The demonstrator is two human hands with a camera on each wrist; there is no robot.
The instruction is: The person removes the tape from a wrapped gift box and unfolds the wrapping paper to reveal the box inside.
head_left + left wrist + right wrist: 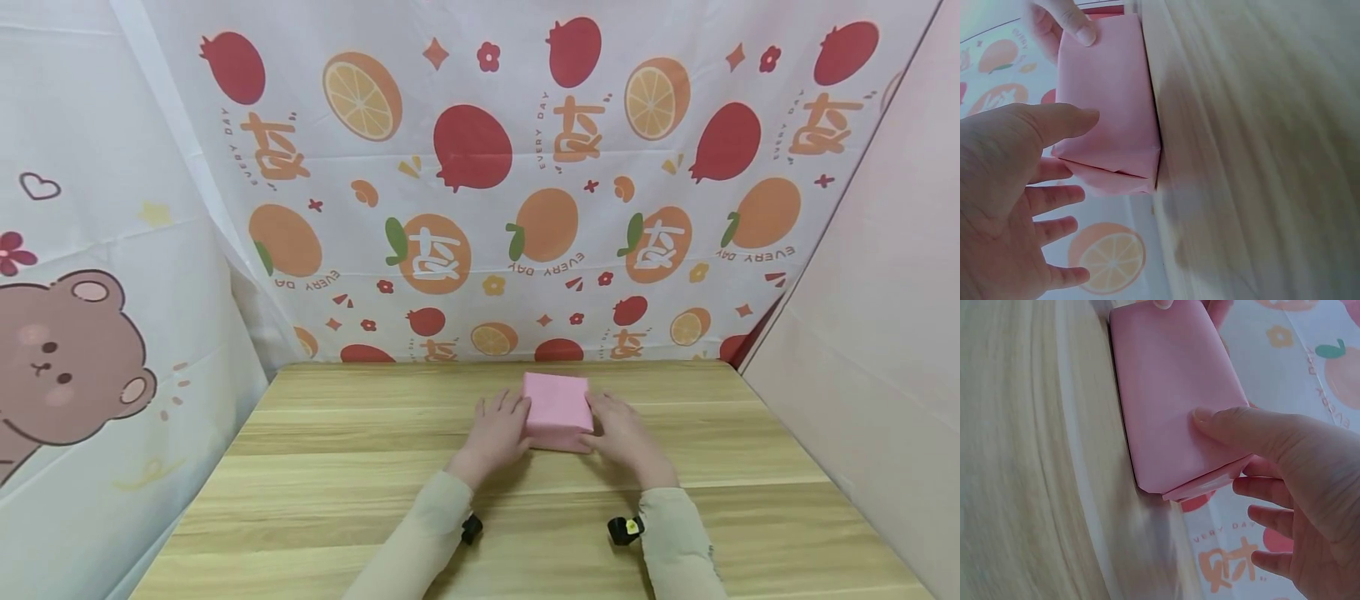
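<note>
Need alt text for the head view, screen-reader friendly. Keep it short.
A person's left grip and right grip hold a pink box from either side on a wood-grain table. Behind hangs a white cloth printed with oranges and red fruit; a cartoon bear decorates the cloth at left.

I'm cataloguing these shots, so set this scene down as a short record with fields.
object: pink box, resting on the wood-grain table
left hand: holds the box's left end, thumb on the near face
right hand: holds the box's right end, thumb on the near face
sleeves: pale
backdrop: white cloth printed with fruit
</note>
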